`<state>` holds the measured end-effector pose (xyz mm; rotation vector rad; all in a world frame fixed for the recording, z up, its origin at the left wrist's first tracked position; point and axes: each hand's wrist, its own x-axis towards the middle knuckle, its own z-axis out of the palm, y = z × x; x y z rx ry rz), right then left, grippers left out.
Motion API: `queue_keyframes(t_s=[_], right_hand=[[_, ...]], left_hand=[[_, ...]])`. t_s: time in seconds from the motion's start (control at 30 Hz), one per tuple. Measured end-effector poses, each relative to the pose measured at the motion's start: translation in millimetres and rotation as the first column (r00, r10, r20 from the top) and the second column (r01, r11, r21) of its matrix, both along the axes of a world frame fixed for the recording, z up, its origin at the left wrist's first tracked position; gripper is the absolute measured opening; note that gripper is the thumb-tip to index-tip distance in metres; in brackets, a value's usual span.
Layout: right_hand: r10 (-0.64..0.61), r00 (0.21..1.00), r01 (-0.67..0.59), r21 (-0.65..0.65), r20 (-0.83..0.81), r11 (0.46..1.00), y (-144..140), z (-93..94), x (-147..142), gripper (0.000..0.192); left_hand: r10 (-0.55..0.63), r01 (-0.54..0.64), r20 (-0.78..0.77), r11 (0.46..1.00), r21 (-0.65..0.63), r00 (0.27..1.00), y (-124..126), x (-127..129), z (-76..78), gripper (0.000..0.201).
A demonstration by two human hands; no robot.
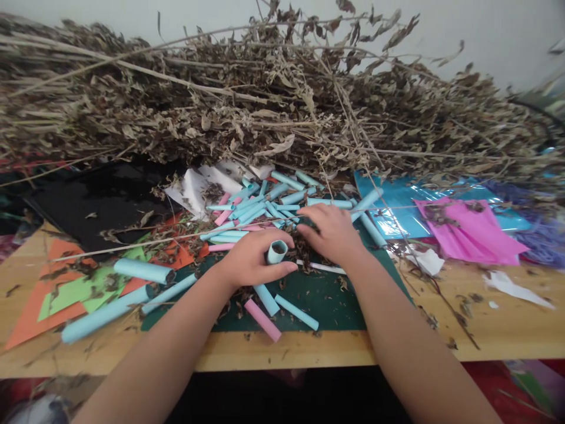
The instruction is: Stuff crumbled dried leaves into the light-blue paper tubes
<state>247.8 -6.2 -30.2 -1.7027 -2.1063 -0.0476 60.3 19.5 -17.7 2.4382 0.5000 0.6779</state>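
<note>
A: Left hand (252, 259)?

B: Closed around one short light-blue rolled-paper tube (276, 254), upright, open end facing up, held above the dark-green flat mat (338, 315).

A: Right hand (332, 232)?

B: Fingers bent, pointing towards the left hand, over crumbled brown dried leaves (314, 244); whether it grips any, cannot tell.

A: Remaining stock on the table (309, 351)?

B: One heap of slim light-blue and pink paper tubes (251, 207), beyond the hands. One loose pink paper tube (262, 320), jutting past the mat's front edge. One glossy bright-blue sheet (399, 200), right side, with creased magenta-pink paper (474, 232) partly over it. One large bundle of grey-brown dried leafy stems (265, 112), spread across the back
</note>
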Motion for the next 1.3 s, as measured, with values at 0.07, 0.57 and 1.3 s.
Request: queue_keyframes(t_s=[0.07,0.57,1.3], right_hand=[[-0.001,0.995,0.006,-0.053,0.1,0.999,1,-5.5,-11,0.033],[0.043,0.987,-0.02,0.148,-0.153,0.989,-1,3.9,-5,0.017],[0.603,0.673,-0.513,0.318,-0.429,0.798,-23,17.5,-24,0.007]], left_hand=[[-0.018,0.019,0.031,1.0,-0.008,0.999,-1,1,1.4,0.022],[0.046,-0.042,-0.234,0.999,0.025,0.971,-18,7,14.8,0.026],[-0.138,0.095,-0.084,0.914,-0.393,0.987,-14,6,8.7,0.035]])
